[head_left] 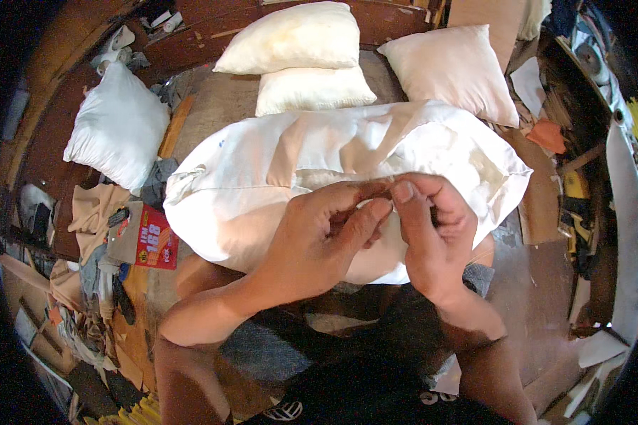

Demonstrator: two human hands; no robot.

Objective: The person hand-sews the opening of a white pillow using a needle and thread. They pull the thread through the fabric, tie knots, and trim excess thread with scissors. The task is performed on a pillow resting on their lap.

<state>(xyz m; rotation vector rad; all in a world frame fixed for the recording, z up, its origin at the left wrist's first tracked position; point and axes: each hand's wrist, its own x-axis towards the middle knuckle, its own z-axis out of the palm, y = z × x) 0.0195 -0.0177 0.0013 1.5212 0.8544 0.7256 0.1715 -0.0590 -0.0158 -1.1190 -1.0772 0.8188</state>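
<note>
A large white stuffed cushion (237,159) lies across my lap. Along its upper side a seam gapes, and fluffy white filling (468,149) shows at the right. Above the cushion my left hand (322,230) and my right hand (436,230) meet, thumbs and forefingers pinched close together. Whatever sits between the fingertips is too small to make out. Both forearms come up from the lower edge, and the hands cover part of the cushion's front.
Two cream pillows (298,42) are stacked beyond the cushion. Another pillow (450,71) rests at the far right, and a white one (117,127) at the left. A red box (156,241) and fabric scraps (96,216) lie left; rolls and offcuts line the right side.
</note>
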